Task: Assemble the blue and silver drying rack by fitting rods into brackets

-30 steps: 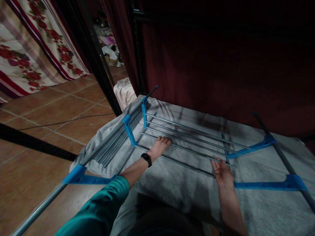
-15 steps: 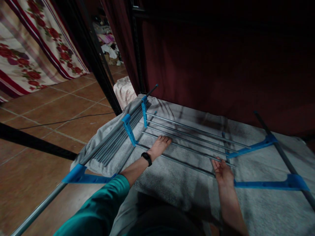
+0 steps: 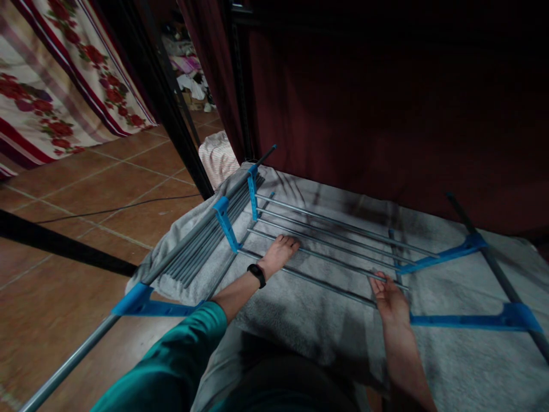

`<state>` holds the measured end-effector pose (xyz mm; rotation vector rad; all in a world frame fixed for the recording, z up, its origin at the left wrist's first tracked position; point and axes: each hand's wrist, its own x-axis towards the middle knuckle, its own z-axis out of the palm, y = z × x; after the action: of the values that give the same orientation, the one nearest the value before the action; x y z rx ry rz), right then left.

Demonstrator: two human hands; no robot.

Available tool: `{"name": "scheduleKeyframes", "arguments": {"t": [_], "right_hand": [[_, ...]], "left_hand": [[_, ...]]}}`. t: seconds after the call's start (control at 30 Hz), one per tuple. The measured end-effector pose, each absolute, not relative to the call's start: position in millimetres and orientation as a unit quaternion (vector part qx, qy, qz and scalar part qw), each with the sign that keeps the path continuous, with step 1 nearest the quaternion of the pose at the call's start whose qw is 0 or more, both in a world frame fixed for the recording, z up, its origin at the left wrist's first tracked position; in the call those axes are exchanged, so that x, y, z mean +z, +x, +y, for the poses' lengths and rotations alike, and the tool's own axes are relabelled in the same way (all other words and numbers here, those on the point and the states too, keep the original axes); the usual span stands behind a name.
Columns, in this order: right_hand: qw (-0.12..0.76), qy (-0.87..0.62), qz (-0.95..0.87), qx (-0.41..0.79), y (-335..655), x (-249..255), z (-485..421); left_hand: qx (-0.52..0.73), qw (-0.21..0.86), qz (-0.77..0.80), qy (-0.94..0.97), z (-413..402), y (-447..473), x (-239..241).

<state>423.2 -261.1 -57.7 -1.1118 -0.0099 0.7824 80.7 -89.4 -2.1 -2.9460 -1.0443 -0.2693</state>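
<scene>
A grey metal rod (image 3: 330, 260) lies crosswise between two frames of grey tubes with blue plastic brackets. My left hand (image 3: 281, 252), wearing a black wristband, has its fingers curled over this rod left of its middle. Near the rod's right end, my right hand (image 3: 389, 297) is turned palm up and pinches it from below. Two more rods run behind it and one in front, the front rod (image 3: 317, 285) passing under my left forearm. A blue bracket (image 3: 225, 224) stands upright at the left, and another blue bracket (image 3: 472, 321) lies beside my right wrist.
Several loose grey rods (image 3: 206, 252) lie side by side at the left on the grey blanket (image 3: 463, 372). A long tube (image 3: 72, 366) juts over the bed's left side. Black posts (image 3: 171, 114) stand beyond, with dark red curtains behind.
The view shifts very slightly. Both hands stay on the same rod in nearly the same places.
</scene>
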Motion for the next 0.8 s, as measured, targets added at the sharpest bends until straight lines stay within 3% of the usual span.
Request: {"name": "scheduleKeyframes", "arguments": {"t": [0.8], "right_hand": [[0.829, -0.441, 0.000, 0.345, 407.2, -45.0, -253.2]], "left_hand": [[-0.195, 0.004, -0.353, -0.915, -70.9, 63.6, -17.4]]}}
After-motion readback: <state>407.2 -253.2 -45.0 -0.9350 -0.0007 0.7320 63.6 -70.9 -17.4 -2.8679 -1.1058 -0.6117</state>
